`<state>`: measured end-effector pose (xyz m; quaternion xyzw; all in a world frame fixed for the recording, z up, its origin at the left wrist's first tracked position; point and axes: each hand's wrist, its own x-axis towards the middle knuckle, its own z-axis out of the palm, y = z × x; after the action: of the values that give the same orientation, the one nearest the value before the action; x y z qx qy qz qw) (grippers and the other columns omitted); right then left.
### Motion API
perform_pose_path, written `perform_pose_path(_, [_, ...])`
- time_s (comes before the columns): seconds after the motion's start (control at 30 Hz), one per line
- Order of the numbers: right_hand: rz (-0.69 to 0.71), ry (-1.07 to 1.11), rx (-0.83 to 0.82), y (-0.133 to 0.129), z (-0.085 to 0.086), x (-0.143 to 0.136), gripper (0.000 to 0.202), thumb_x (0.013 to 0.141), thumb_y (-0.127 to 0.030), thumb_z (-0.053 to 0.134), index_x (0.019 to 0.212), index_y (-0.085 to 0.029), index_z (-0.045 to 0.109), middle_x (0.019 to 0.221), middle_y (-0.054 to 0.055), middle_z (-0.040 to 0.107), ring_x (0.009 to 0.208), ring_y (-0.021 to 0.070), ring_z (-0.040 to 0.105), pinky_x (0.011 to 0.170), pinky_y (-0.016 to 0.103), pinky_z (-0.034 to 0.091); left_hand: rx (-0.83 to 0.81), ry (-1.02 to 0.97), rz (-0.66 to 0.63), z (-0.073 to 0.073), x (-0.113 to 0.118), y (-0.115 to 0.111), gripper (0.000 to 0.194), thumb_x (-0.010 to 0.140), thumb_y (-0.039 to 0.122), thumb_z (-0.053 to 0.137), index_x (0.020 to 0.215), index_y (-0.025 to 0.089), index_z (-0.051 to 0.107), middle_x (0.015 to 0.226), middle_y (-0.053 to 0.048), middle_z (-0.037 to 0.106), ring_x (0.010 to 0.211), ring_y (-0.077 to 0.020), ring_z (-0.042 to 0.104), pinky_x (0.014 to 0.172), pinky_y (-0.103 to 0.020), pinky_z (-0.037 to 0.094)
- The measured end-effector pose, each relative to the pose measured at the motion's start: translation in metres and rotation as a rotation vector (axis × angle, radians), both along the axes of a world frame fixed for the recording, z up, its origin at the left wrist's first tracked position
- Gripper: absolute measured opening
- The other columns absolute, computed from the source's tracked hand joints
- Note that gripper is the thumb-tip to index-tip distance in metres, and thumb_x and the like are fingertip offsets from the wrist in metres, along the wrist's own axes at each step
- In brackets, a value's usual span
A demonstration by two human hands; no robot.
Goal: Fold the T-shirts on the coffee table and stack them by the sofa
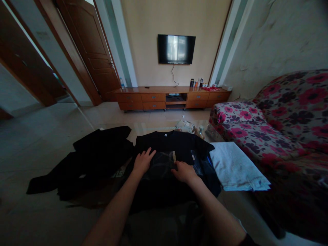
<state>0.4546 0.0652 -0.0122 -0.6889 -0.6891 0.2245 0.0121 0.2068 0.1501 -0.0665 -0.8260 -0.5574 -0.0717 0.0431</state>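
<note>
A black T-shirt lies spread out in front of me, collar away from me, with a small white label at the neck. On its middle rests a clear plastic bag with a pale strip along its right edge. My left hand lies on the shirt by the bag's left side, fingers spread. My right hand is at the strip end, fingers curled and pinching the bag's edge. Another clear plastic bag shows to the right of that hand, over dark cloth.
Dark garments are heaped at left. A folded pale blue cloth lies at right, beside a flowered sofa. Beyond the shirt stand a small jar and a low wooden cabinet, below a wall television.
</note>
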Motion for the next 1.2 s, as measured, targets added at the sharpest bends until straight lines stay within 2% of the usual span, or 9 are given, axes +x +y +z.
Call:
perform_pose_path(0.2, [0.015, -0.010, 0.003, 0.000, -0.001, 0.005, 0.043, 0.093, -0.050, 0.055, 0.126, -0.024, 0.066, 0.126, 0.016, 0.070, 0.122, 0.0354, 0.064, 0.098, 0.049, 0.049, 0.073, -0.011, 0.227, -0.011, -0.004, -0.016, 0.047, 0.086, 0.013, 0.053, 0.132, 0.021, 0.061, 0.130, -0.018, 0.058, 0.120, -0.0351, 0.054, 0.098, -0.049, 0.044])
perform_pose_path(0.3, [0.022, -0.016, 0.000, 0.001, -0.001, 0.005, 0.042, 0.093, -0.050, 0.055, 0.124, -0.023, 0.066, 0.126, 0.016, 0.070, 0.121, 0.0364, 0.064, 0.098, 0.052, 0.048, 0.076, 0.002, 0.210, -0.008, -0.007, -0.020, 0.038, 0.090, 0.010, 0.045, 0.119, 0.021, 0.066, 0.116, -0.016, 0.061, 0.112, -0.0310, 0.056, 0.096, -0.044, 0.046])
perform_pose_path(0.4, [0.031, -0.014, -0.003, 0.002, -0.002, 0.004, 0.044, 0.093, -0.049, 0.055, 0.127, -0.023, 0.065, 0.126, 0.017, 0.070, 0.121, 0.0369, 0.064, 0.099, 0.055, 0.048, 0.071, -0.012, 0.176, -0.006, -0.011, -0.022, 0.045, 0.088, 0.011, 0.049, 0.130, 0.024, 0.061, 0.123, -0.014, 0.059, 0.115, -0.0296, 0.055, 0.099, -0.043, 0.044])
perform_pose_path(0.53, [0.042, -0.032, -0.029, 0.003, -0.005, 0.004, 0.047, 0.093, -0.050, 0.057, 0.131, -0.024, 0.063, 0.128, 0.017, 0.069, 0.122, 0.0374, 0.064, 0.100, 0.056, 0.046, 0.084, -0.014, 0.337, -0.008, -0.027, -0.024, 0.061, 0.084, 0.016, 0.054, 0.144, 0.022, 0.050, 0.137, -0.017, 0.053, 0.123, -0.0339, 0.051, 0.099, -0.047, 0.044])
perform_pose_path(0.63, [0.061, -0.052, -0.060, 0.004, -0.010, 0.005, 0.051, 0.091, -0.050, 0.060, 0.135, -0.024, 0.061, 0.132, 0.018, 0.067, 0.125, 0.0384, 0.061, 0.101, 0.056, 0.046, 0.090, -0.029, 0.468, -0.016, -0.045, -0.025, 0.056, 0.087, 0.017, 0.050, 0.143, 0.017, 0.050, 0.131, -0.020, 0.054, 0.119, -0.0353, 0.055, 0.093, -0.046, 0.047])
perform_pose_path(0.8, [0.096, -0.048, -0.122, 0.005, -0.020, 0.007, 0.055, 0.090, -0.049, 0.063, 0.137, -0.020, 0.060, 0.140, 0.019, 0.059, 0.128, 0.0369, 0.058, 0.101, 0.049, 0.047, 0.060, -0.163, 0.584, -0.036, -0.080, -0.021, 0.042, 0.095, 0.018, 0.042, 0.135, 0.015, 0.055, 0.122, -0.018, 0.058, 0.098, -0.0274, 0.066, 0.083, -0.038, 0.051])
perform_pose_path(1.0, [0.107, -0.047, -0.152, 0.004, -0.020, 0.007, 0.057, 0.090, -0.049, 0.063, 0.139, -0.021, 0.058, 0.144, 0.017, 0.055, 0.130, 0.0374, 0.057, 0.102, 0.048, 0.046, 0.002, -0.207, 0.498, -0.055, -0.111, -0.012, 0.034, 0.095, 0.029, 0.047, 0.121, 0.016, 0.063, 0.117, -0.015, 0.063, 0.111, -0.0289, 0.062, 0.095, -0.039, 0.049])
perform_pose_path(1.1, [0.110, -0.054, -0.162, 0.004, -0.017, 0.007, 0.056, 0.091, -0.049, 0.062, 0.139, -0.021, 0.058, 0.143, 0.018, 0.055, 0.129, 0.0377, 0.057, 0.101, 0.049, 0.046, -0.043, -0.203, 0.446, -0.054, -0.121, -0.010, 0.044, 0.091, 0.043, 0.054, 0.128, 0.020, 0.063, 0.127, -0.014, 0.062, 0.120, -0.0325, 0.058, 0.099, -0.043, 0.047])
perform_pose_path(1.2, [0.118, -0.067, -0.166, 0.004, -0.015, 0.007, 0.056, 0.091, -0.049, 0.061, 0.139, -0.021, 0.058, 0.144, 0.017, 0.055, 0.130, 0.0377, 0.056, 0.101, 0.048, 0.045, -0.075, -0.281, 0.502, -0.050, -0.129, -0.005, 0.056, 0.096, 0.050, 0.043, 0.139, 0.018, 0.057, 0.136, -0.016, 0.060, 0.126, -0.0340, 0.056, 0.105, -0.046, 0.044])
